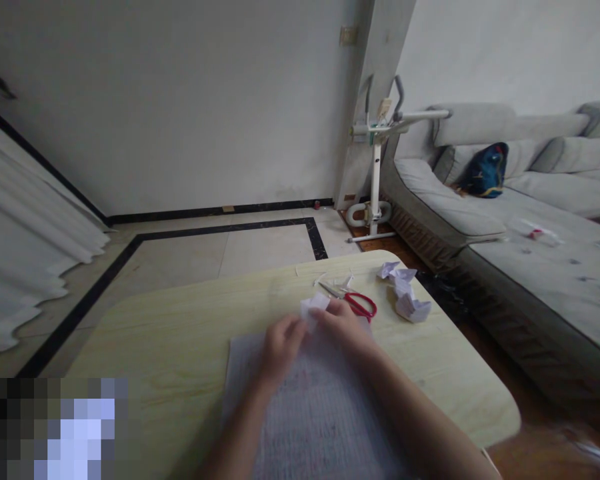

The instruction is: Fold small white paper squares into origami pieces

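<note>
My left hand (279, 348) and my right hand (344, 325) meet over a small folded piece of white paper (314, 307), both with fingers pinched on it. They hover above a large lined sheet (325, 413) that lies on the pale wooden table (170, 333). Red-handled scissors (356, 301) rest just beyond my right hand, touching or almost touching it. Crumpled white paper pieces (406, 292) lie to the right of the scissors.
Small paper scraps (336, 279) dot the table's far edge. A grey sofa (520, 227) with a blue bag (486, 171) stands at the right. A white exercise stand (376, 160) is by the wall. White curtains (25, 240) hang at left.
</note>
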A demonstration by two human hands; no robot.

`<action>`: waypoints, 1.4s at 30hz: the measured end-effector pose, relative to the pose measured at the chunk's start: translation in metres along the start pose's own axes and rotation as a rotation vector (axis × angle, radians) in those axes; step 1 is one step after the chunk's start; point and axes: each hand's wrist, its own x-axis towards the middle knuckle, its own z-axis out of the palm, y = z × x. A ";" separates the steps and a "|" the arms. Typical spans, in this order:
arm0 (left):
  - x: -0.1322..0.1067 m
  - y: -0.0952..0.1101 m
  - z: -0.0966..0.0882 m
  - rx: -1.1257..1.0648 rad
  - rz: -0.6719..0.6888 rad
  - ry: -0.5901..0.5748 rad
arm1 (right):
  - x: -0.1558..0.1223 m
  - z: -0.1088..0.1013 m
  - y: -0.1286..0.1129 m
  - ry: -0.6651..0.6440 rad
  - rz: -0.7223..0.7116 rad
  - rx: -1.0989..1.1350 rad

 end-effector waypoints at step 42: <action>0.003 -0.002 0.001 -0.121 -0.025 0.060 | 0.000 0.006 -0.004 -0.016 -0.040 0.064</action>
